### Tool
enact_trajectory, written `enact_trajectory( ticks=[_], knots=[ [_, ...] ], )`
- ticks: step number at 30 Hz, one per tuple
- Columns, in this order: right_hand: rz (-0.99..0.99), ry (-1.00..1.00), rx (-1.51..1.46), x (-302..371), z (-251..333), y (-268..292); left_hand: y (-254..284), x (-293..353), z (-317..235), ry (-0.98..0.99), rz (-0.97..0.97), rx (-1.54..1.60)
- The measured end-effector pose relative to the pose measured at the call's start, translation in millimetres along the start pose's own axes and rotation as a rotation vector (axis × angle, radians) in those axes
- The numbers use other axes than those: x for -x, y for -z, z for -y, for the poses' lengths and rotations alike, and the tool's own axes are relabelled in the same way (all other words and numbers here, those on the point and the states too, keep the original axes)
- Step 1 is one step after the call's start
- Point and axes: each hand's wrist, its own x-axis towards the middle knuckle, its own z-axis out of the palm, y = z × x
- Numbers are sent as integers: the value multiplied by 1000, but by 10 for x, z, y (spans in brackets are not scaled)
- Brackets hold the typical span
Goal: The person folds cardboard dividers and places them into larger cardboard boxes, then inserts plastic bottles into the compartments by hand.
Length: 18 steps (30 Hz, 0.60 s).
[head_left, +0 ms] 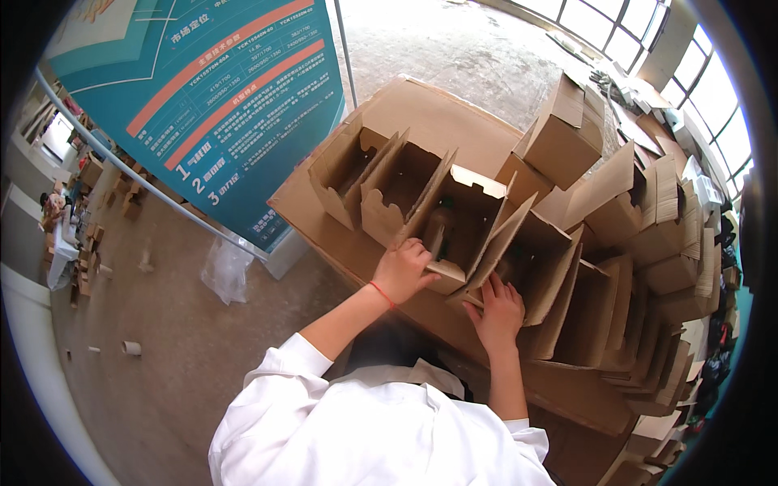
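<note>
My left hand [403, 274] grips the near edge of an open cardboard box [446, 278] in the middle of a row, its fingers bent over the rim. Inside that box is a rounded, bottle-like thing [442, 220], too dark to make out fully. My right hand [498, 314] holds the near edge of the neighbouring open box [549, 243], its fingers over the rim and partly hidden by it. Something lies in the shadow of that box too, its kind unclear. Two more open boxes, a left-end box [339, 197] and its neighbour [381, 212], stand to the left.
The row stands on a large flat cardboard surface [438, 113]. More open boxes [583, 316] crowd the right, with a closed carton [565, 130] at the far right. A blue-green printed banner [243, 105] stands at the left, with clear plastic [228, 267] by its base.
</note>
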Motion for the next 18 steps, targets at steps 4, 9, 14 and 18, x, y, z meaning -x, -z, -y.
enact_trajectory(
  ticks=[4,9,14,18],
  knots=[
    [-176,48,-69,-2,43,133,420,26,-7,-4,-164,269],
    [-568,93,-141,-35,414,289,589,-354,678,122,-450,472],
    [-446,167,-212,-584,1012,384,493,-335,991,-140,-82,155],
    [-106,34,-118,-979,1075,214,547,-154,1055,-243,19,123]
  ],
)
